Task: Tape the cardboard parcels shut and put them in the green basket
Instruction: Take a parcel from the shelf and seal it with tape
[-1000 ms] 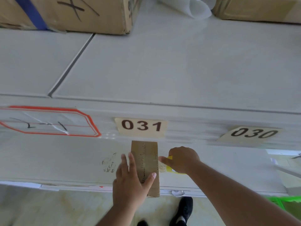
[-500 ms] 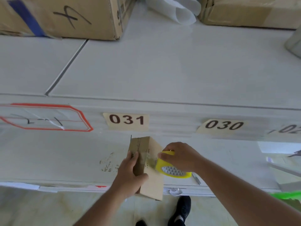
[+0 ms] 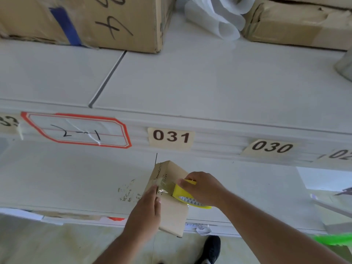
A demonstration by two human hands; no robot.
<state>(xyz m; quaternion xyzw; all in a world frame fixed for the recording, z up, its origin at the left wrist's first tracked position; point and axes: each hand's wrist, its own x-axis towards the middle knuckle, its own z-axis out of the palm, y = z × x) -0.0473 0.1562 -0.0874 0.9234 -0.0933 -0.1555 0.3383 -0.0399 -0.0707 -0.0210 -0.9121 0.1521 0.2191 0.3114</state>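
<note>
**A:** Now the small flat brown cardboard parcel (image 3: 172, 204) stands tilted on the white table (image 3: 76, 180), turned from the flat-on position it held a second ago, and the yellow tape dispenser with the toothed blade (image 3: 187, 196) has come out from behind the fist. What does that mean for the job?

**B:** A strip of clear tape (image 3: 164, 184) now bridges from the dispenser to the parcel's face, so sealing looks under way, not finished. The green basket (image 3: 335, 238) shows only as an edge at lower right, well apart from the parcel.

**A:** And the hands?

**B:** The left hand (image 3: 146, 208) clasps the parcel's left edge, fingers pressed along the cardboard beside the tape end. The right hand (image 3: 203, 188) curls over the dispenser, fingers wrapped round its top, forearm reaching in from the right.
</note>
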